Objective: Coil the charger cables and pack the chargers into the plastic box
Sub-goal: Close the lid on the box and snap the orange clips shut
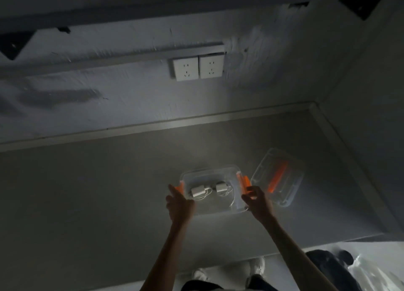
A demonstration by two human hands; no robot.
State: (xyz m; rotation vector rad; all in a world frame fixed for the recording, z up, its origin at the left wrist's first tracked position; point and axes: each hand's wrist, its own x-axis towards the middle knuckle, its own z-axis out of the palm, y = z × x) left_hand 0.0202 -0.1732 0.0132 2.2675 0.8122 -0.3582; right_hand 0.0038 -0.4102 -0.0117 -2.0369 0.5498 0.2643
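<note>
A clear plastic box (209, 174) with orange side latches sits on the grey table. Two white chargers lie inside it, one (197, 191) on the left and one (221, 187) on the right, each with its white cable bundled beside it. My left hand (179, 202) touches the box's left side at the orange latch, fingers extended. My right hand (258, 200) grips the box's right side at the other orange latch. The box's clear lid (277, 179), with an orange handle, lies apart to the right.
The grey table (98, 192) meets a wall at the back with two white sockets (197, 68). A side wall borders the right. A dark bag (332, 269) and clear plastic lie on the floor at lower right, near my shoes.
</note>
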